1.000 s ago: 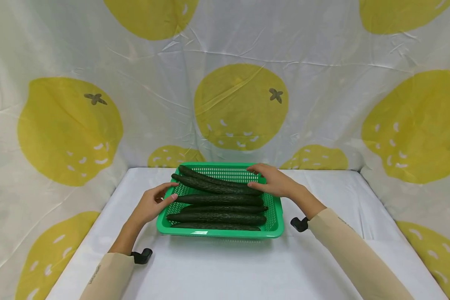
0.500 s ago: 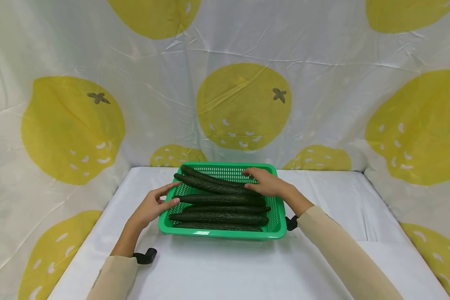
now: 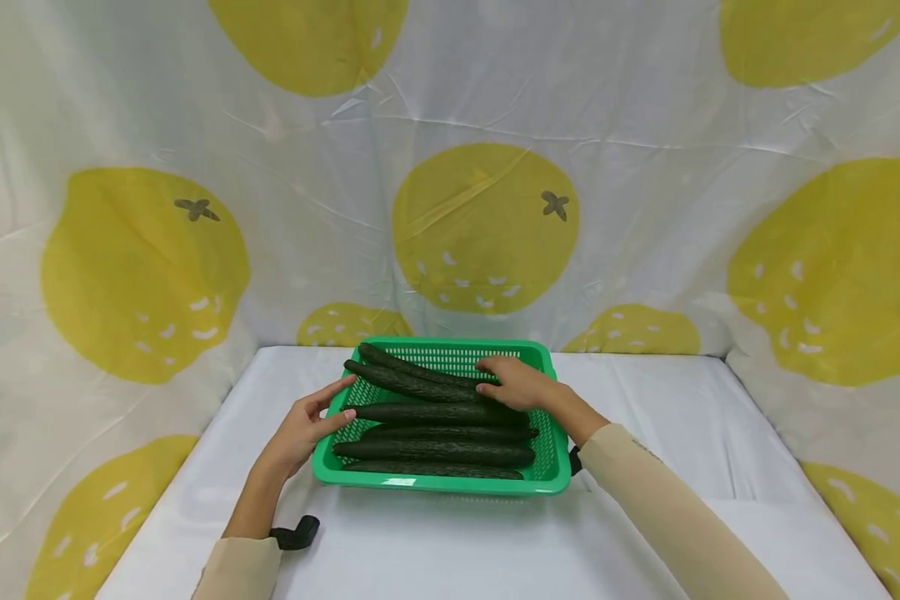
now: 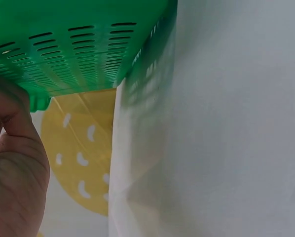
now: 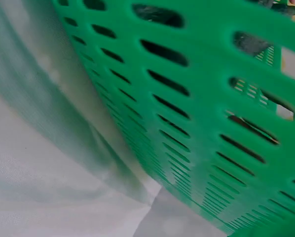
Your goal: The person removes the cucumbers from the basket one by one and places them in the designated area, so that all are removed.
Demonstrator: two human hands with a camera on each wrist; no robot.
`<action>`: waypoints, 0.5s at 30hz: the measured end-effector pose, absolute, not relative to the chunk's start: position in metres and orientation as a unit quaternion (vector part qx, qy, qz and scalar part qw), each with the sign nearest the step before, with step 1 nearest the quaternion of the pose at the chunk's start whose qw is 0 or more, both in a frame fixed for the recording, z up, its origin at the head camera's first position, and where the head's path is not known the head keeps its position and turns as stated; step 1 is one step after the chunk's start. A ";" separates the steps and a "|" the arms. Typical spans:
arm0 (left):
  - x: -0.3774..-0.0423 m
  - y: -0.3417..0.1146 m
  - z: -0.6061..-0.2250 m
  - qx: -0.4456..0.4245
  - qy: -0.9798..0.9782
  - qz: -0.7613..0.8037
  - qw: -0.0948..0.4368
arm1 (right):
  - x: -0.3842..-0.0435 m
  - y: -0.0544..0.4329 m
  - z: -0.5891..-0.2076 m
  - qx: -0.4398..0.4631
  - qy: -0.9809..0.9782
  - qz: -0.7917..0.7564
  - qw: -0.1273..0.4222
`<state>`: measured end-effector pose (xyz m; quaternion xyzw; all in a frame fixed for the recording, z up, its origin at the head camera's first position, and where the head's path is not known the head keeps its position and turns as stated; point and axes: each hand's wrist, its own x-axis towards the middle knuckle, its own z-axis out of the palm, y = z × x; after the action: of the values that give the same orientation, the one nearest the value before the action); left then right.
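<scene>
Several dark green cucumbers (image 3: 435, 451) lie lengthwise in a green slotted plastic basket (image 3: 450, 483). My left hand (image 3: 296, 429) is at the basket's left rim, thumb and forefinger spread, the thumb tip by the left end of a middle cucumber (image 3: 427, 412). In the left wrist view that hand (image 4: 17, 158) is beside the basket's outer wall (image 4: 83, 47). Inside the basket's right part, my right hand (image 3: 521, 385) is over the right ends of the two slanting back cucumbers (image 3: 408, 383), thumb and fingers apart. Its fingertips are partly hidden. Only the slotted wall (image 5: 197, 113) fills the right wrist view.
The basket stands on a white cloth-covered table (image 3: 435, 550). Behind it and at both sides hangs a white curtain (image 3: 645, 225) with yellow lemon prints. A black wrist mount (image 3: 297, 533) sticks out from the left forearm.
My right hand has moved left and lower over the back cucumbers, its thumb and fingers closer together. My left hand stays at the left rim. The head view has tilted slightly; the cucumbers look unmoved.
</scene>
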<state>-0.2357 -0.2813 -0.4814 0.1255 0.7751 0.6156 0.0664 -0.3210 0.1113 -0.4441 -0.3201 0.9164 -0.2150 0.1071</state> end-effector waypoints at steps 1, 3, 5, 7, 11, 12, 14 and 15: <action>-0.235 -0.282 -0.482 0.123 0.775 0.616 0.063 | -0.321 0.110 -0.445 -0.322 0.916 -0.213 0.110; -0.234 -0.283 -0.484 0.117 0.776 0.617 0.056 | -0.321 0.107 -0.448 -0.326 0.914 -0.209 0.117; -0.233 -0.284 -0.484 0.117 0.777 0.616 0.054 | -0.321 0.105 -0.450 -0.329 0.914 -0.201 0.125; -0.233 -0.285 -0.485 0.121 0.775 0.619 0.052 | -0.320 0.104 -0.450 -0.327 0.916 -0.192 0.130; -0.237 -0.283 -0.484 0.135 0.770 0.621 0.049 | -0.321 0.105 -0.447 -0.318 0.919 -0.186 0.140; -0.238 -0.282 -0.483 0.136 0.771 0.621 0.047 | -0.321 0.105 -0.446 -0.316 0.920 -0.186 0.142; -0.238 -0.281 -0.484 0.129 0.772 0.621 0.046 | -0.321 0.104 -0.447 -0.316 0.919 -0.184 0.145; -0.238 -0.281 -0.485 0.125 0.773 0.621 0.046 | -0.321 0.103 -0.447 -0.317 0.919 -0.181 0.145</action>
<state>-0.2378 -0.2814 -0.4846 0.1245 0.7726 0.6209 0.0457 -0.3212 0.1035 -0.4473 -0.3173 0.9195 -0.1812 0.1452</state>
